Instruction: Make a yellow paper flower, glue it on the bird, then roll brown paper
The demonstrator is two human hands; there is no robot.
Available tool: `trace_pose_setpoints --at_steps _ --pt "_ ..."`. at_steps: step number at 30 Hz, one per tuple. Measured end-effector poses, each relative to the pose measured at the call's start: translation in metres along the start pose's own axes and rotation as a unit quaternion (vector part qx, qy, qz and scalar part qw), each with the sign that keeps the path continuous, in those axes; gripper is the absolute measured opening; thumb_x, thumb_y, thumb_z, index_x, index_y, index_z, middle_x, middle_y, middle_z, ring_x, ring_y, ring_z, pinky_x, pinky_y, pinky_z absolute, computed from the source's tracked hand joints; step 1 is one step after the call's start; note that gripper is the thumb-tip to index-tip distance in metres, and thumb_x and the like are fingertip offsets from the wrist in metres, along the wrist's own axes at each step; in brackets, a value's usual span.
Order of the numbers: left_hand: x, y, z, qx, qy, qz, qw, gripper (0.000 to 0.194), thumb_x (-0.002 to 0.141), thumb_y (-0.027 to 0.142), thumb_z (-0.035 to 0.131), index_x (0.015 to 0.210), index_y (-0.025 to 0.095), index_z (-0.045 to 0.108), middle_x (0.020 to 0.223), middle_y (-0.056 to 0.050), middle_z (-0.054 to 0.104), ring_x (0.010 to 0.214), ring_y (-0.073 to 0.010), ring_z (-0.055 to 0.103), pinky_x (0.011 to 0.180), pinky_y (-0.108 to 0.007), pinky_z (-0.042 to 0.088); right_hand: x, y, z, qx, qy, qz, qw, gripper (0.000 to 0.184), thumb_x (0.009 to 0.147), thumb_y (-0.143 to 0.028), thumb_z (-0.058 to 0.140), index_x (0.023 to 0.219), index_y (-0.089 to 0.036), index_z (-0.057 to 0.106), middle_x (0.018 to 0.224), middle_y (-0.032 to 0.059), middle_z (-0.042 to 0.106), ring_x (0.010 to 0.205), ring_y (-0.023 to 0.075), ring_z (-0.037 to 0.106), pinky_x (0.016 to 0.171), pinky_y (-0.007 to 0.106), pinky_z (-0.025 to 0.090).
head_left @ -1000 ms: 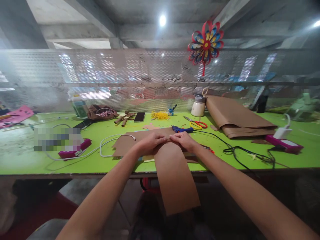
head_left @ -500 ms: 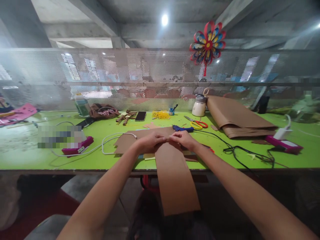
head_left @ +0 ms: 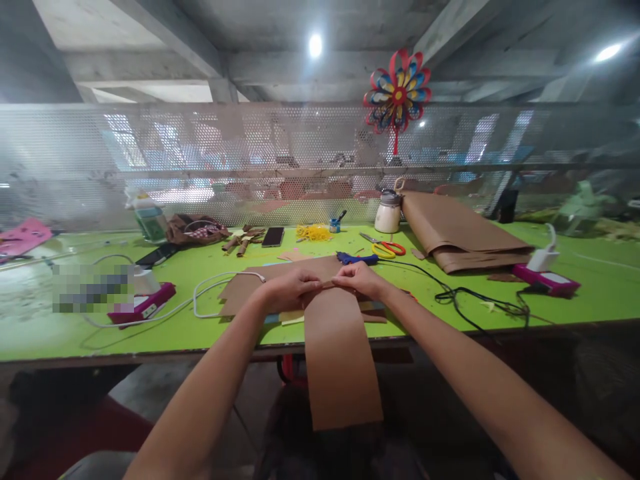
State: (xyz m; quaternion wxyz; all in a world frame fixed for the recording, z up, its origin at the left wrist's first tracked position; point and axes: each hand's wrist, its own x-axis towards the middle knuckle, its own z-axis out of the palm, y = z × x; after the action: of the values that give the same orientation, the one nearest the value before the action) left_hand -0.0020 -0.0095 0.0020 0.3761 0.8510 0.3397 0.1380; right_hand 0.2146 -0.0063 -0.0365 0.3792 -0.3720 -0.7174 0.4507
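Note:
A strip of brown kraft paper (head_left: 340, 360) hangs over the table's front edge toward me. Its far end is pinched by both hands, where a narrow edge looks folded or rolled. My left hand (head_left: 295, 288) is closed on the left part of that edge. Close beside it, my right hand (head_left: 361, 279) pinches the right part with thumb and fingers. Under the hands lie more brown sheets (head_left: 250, 288) on the green table. A blue glue gun (head_left: 357, 259) rests just beyond my right hand.
Scissors (head_left: 385, 248), a phone (head_left: 273, 237), yellow paper shreds (head_left: 314, 233) and a white jar (head_left: 388, 212) stand farther back. Stacked brown paper (head_left: 460, 227) lies right. Purple power strips (head_left: 150, 305) with cables sit at both sides. A perforated screen (head_left: 250, 153) borders the table's back.
The view has turned slightly right, so the scene shifts left. Both hands still pinch the paper's far edge, with my fingers a little farther apart.

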Motion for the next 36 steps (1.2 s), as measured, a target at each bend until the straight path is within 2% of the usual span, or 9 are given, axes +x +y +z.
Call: trace_pose_setpoints --at_steps 6,11,15,21,25,27,30,33,36 --pt "-0.002 -0.001 0.000 0.000 0.003 -0.003 1.000 0.042 0.081 0.053 0.045 0.071 0.014 0.055 0.056 0.002 0.049 0.050 -0.0097 0.046 0.050 -0.021 0.035 -0.001 0.000 -0.001 0.015 -0.023 -0.001 1.000 0.035 0.070 -0.049 0.063 0.066 -0.014 0.056 0.044 -0.0073 0.042 0.036 0.0042 0.031 0.037 0.018 0.022" --pt "-0.005 0.003 0.006 0.001 0.007 -0.025 1.000 0.043 0.082 0.054 0.044 0.072 0.014 0.057 0.054 0.002 0.048 0.047 -0.0088 0.041 0.048 -0.021 0.032 -0.002 -0.001 -0.002 -0.076 -0.042 -0.002 0.996 0.041 0.069 -0.053 0.062 0.075 -0.012 0.064 0.056 -0.0014 0.055 0.045 0.0066 0.040 0.042 0.020 0.028" --pt "-0.004 0.004 0.009 0.003 0.015 -0.020 1.000 0.044 0.082 0.055 0.044 0.078 0.014 0.059 0.057 0.001 0.050 0.050 -0.0092 0.043 0.048 -0.020 0.031 0.000 0.001 -0.003 -0.101 -0.031 -0.035 0.994 0.040 0.067 -0.050 0.065 0.068 -0.010 0.064 0.058 -0.0009 0.055 0.052 0.0078 0.042 0.048 0.021 0.029" --pt "-0.002 -0.002 0.002 0.010 -0.005 -0.017 1.000 0.041 0.081 0.052 0.046 0.072 0.013 0.057 0.056 0.001 0.052 0.050 -0.0097 0.047 0.050 -0.021 0.034 0.000 0.005 -0.004 -0.031 -0.031 -0.028 0.999 0.036 0.065 -0.046 0.069 0.064 -0.011 0.061 0.054 -0.0032 0.051 0.050 0.0066 0.040 0.048 0.020 0.026" --pt "-0.004 -0.001 -0.006 0.007 0.010 0.004 1.000 0.040 0.080 0.049 0.049 0.067 0.013 0.057 0.054 0.001 0.050 0.049 -0.0087 0.043 0.050 -0.021 0.032 -0.001 0.001 -0.008 0.084 -0.029 0.021 0.996 0.035 0.066 -0.047 0.068 0.068 -0.013 0.061 0.053 -0.0029 0.053 0.046 0.0074 0.042 0.045 0.020 0.031" --pt "-0.008 0.002 -0.009 -0.023 0.026 0.015 0.999 0.038 0.079 0.048 0.052 0.066 0.012 0.057 0.054 0.002 0.048 0.050 -0.0079 0.041 0.051 -0.021 0.031 -0.002 -0.002 -0.011 0.169 -0.014 0.036 0.985 0.038 0.072 -0.051 0.062 0.075 -0.013 0.063 0.059 0.0000 0.058 0.051 0.0104 0.050 0.049 0.022 0.038" --pt "-0.012 0.006 -0.008 -0.093 0.050 0.015 0.994 0.036 0.077 0.046 0.056 0.068 0.012 0.058 0.056 0.003 0.044 0.051 -0.0069 0.037 0.050 -0.021 0.028 -0.004 -0.009 -0.013 0.256 -0.002 0.011 0.967 0.037 0.074 -0.047 0.061 0.089 -0.014 0.065 0.072 0.0043 0.065 0.063 0.0138 0.059 0.059 0.025 0.046" --pt "-0.013 0.008 -0.003 -0.179 0.040 0.008 0.983 0.036 0.076 0.047 0.059 0.069 0.011 0.057 0.056 0.004 0.042 0.049 -0.0053 0.035 0.047 -0.019 0.025 -0.009 -0.015 -0.007 0.255 -0.061 -0.008 0.965 0.046 0.066 -0.032 0.073 0.108 -0.017 0.060 0.087 0.0057 0.067 0.072 0.0161 0.063 0.069 0.029 0.049" --pt "-0.011 0.007 0.005 -0.273 0.014 -0.018 0.962 0.035 0.072 0.046 0.064 0.074 0.011 0.060 0.056 0.004 0.045 0.046 -0.0045 0.035 0.046 -0.019 0.025 -0.013 -0.023 0.001 0.207 -0.115 -0.031 0.971 0.048 0.063 -0.025 0.075 0.108 -0.017 0.062 0.092 0.0075 0.067 0.077 0.0183 0.063 0.073 0.032 0.049"
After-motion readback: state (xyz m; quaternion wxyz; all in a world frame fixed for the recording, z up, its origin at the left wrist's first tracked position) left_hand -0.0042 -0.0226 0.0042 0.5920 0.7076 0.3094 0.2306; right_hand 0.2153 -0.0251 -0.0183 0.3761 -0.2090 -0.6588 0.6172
